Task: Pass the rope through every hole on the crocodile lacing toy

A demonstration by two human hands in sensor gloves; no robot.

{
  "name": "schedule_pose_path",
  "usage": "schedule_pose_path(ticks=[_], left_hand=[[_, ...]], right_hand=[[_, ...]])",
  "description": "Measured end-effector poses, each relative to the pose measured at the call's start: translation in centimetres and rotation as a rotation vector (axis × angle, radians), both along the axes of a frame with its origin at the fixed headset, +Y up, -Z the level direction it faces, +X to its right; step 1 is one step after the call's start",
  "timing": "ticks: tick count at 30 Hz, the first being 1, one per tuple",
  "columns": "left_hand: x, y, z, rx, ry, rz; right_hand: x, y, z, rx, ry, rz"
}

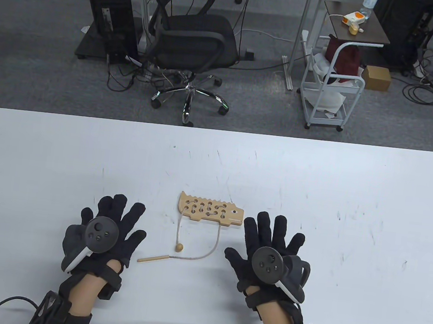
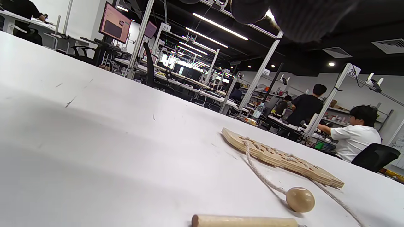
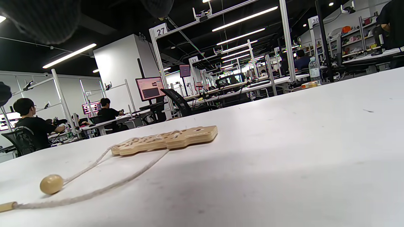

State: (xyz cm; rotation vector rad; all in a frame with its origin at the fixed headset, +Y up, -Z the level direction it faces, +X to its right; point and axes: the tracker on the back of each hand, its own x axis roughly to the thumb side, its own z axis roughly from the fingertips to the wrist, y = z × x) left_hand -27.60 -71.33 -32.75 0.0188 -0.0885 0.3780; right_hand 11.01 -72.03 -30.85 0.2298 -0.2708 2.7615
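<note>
The wooden crocodile lacing toy (image 1: 211, 209) (image 2: 284, 159) (image 3: 167, 141) lies flat mid-table, with a beige rope (image 1: 206, 252) laced through its holes. One rope end carries a wooden ball (image 1: 179, 248) (image 2: 300, 199) (image 3: 51, 184). The other end carries a wooden needle stick (image 1: 153, 258) (image 2: 244, 221). My left hand (image 1: 116, 222) lies flat on the table, fingers spread, left of the toy and holding nothing. My right hand (image 1: 270, 238) lies flat with spread fingers to the right of the toy, also holding nothing.
The white table (image 1: 351, 208) spreads wide around the toy. Beyond its far edge stand an office chair (image 1: 191, 38) and a white cart (image 1: 332, 85) on the floor.
</note>
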Motion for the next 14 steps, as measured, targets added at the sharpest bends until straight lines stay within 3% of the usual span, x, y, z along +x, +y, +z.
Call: schedule_pose_path(ticks=[14], left_hand=[[0.0, -0.2, 0.1, 0.001, -0.002, 0.020]], right_hand=[[0.2, -1.3, -0.1, -0.075, 0.021, -0.020]])
